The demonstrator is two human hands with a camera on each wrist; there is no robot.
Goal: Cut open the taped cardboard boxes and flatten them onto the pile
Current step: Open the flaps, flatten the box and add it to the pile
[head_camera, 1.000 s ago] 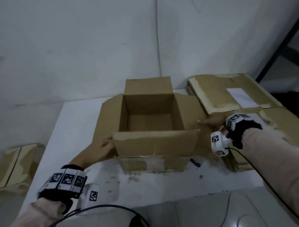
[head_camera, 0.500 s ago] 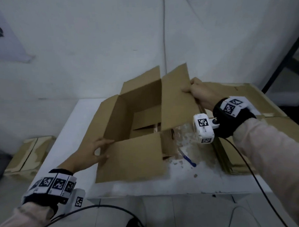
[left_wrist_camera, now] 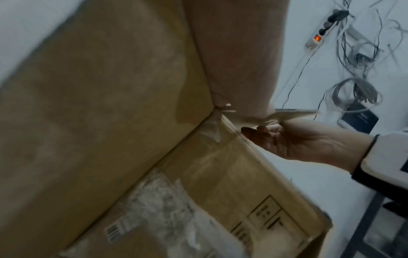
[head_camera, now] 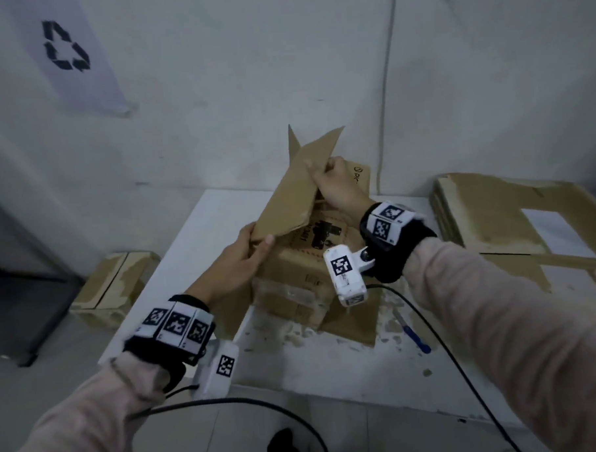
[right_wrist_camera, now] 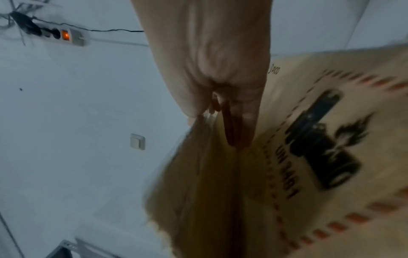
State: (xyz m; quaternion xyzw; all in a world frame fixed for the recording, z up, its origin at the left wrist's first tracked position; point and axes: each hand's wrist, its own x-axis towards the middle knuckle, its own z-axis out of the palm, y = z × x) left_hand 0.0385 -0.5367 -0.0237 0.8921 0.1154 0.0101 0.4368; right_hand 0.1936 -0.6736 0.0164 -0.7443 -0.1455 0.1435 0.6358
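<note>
Both hands, left hand point(head_camera: 238, 262) and right hand point(head_camera: 336, 186), are gripping the half-collapsed brown cardboard box point(head_camera: 288, 192); its raised flap is risking springing open toward twelve o'clock.

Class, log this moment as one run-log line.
step: flattening | box: on table | left hand: grips flap | right hand: grips flap | pile: right

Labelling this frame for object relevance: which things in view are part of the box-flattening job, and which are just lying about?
In the job:
- cardboard box, partly collapsed on the table
- left hand gripping a flap's lower end
- right hand gripping its upper edge
- flattened pile at right
- blue-handled cutter, lying on the table

Lying about:
- recycling sign on the wall
- cardboard on the floor at left
</note>
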